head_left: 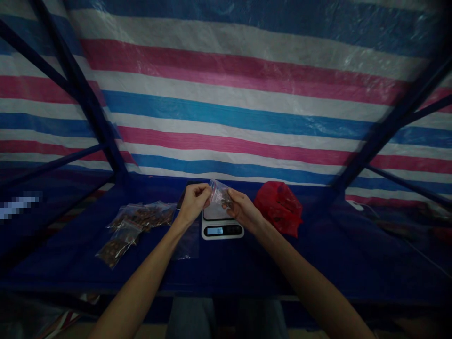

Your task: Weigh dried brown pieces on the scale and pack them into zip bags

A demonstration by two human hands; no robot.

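Observation:
A small clear zip bag [219, 190] with some brown pieces in its lower part is held up over a white kitchen scale [222, 235]. My left hand [194, 200] is closed, thumb and fingers pinching the bag's upper left edge. On the other side my right hand [243, 207] grips the bag around its filled end. Below them the scale's lit display seems to read zero, and its plate is partly hidden by the hands and bag. What the brown pieces are, I cannot make out.
Several filled clear zip bags [141, 217] lie to the left on the blue table [282, 268]. An apparently flat clear bag [187, 245] rests beside the scale. A red plastic bag [278, 207] stands at the right. Blue metal posts and a striped sheet [226, 106] enclose the back.

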